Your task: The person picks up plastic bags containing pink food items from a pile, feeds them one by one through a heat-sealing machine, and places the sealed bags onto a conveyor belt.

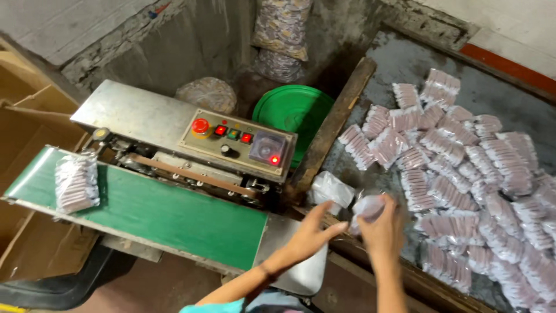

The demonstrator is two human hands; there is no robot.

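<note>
Clear plastic packet (367,207) sat gripped in the right hand (382,232) beside the sealer (185,145); the left hand (310,235) hovered spread, holding nothing. One packet (76,181) rode the green belt (156,211). Dozens lay heaped (463,174) on the grey concrete slab (492,93); one green tub (292,110) stood behind.

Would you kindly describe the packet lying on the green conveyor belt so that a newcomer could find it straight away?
Start at the metal sealing machine with the red button on its panel, then follow its green belt to the far left end. There lies a single clear packet of pinkish sticks. Unlike the many similar packets heaped on the grey table at the right, it lies alone on the belt, away from both hands.
</note>
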